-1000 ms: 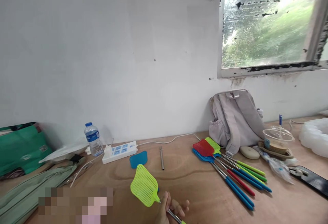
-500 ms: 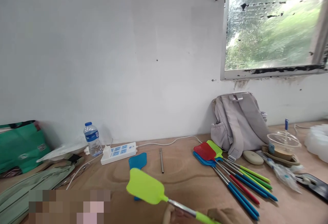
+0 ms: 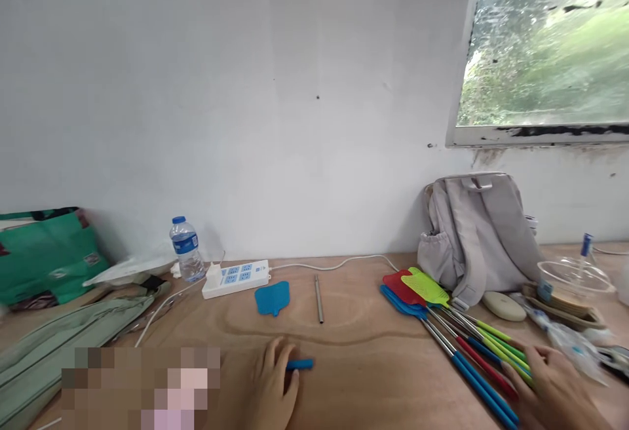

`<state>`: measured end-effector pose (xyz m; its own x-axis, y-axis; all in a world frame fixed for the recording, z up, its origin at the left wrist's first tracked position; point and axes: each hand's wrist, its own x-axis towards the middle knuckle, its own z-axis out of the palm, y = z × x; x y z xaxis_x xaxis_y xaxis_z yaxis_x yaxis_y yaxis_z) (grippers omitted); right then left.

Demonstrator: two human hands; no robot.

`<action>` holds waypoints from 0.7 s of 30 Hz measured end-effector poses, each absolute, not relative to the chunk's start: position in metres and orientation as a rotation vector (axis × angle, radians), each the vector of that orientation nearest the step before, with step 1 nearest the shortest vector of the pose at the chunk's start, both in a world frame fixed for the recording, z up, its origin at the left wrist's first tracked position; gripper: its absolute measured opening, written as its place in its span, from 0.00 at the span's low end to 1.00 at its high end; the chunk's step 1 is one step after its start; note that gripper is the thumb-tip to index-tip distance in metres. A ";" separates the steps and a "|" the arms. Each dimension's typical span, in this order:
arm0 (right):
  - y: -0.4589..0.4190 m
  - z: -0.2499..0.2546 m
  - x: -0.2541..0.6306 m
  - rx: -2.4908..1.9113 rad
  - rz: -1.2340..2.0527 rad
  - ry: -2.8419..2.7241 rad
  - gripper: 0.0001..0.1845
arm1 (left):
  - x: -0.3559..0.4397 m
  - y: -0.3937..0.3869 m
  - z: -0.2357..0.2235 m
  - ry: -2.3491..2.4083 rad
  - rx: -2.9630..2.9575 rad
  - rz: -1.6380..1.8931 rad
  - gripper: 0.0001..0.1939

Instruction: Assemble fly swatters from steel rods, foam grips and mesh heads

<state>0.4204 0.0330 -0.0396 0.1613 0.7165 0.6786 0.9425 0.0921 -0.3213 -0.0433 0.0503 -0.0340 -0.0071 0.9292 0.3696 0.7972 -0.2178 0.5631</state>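
Near the bottom centre, my left hand has its thumb and fingers closed round a short blue handle, which pokes out to the right. Beyond it lies a loose blue fly swatter head, and a thin metal rod rests to the right of that. At the right, my right hand is closed at the handle end of a lime fly swatter, on top of the pile. Red and blue fly swatter heads show beneath it, their handles fanning toward me.
A power strip and a water bottle stand by the wall. At the back right are a grey backpack, an oval beige case and a plastic cup. Green bags lie at the left. A pixelated patch hides the lower left.
The lime fly swatter has gone from front centre onto the pile at the right, with my right hand. My left hand has come to the blue handle. The view has turned slightly left.
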 end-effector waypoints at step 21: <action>0.172 -0.019 0.123 -1.341 0.675 -1.969 0.11 | -0.030 0.043 -0.005 1.132 1.021 1.441 0.22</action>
<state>0.1233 0.1716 -0.0186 -0.2626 0.9378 0.2273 0.6012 0.3432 -0.7216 -0.0297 0.0432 -0.0051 -0.1468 0.9885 0.0356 -0.1988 -0.0648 0.9779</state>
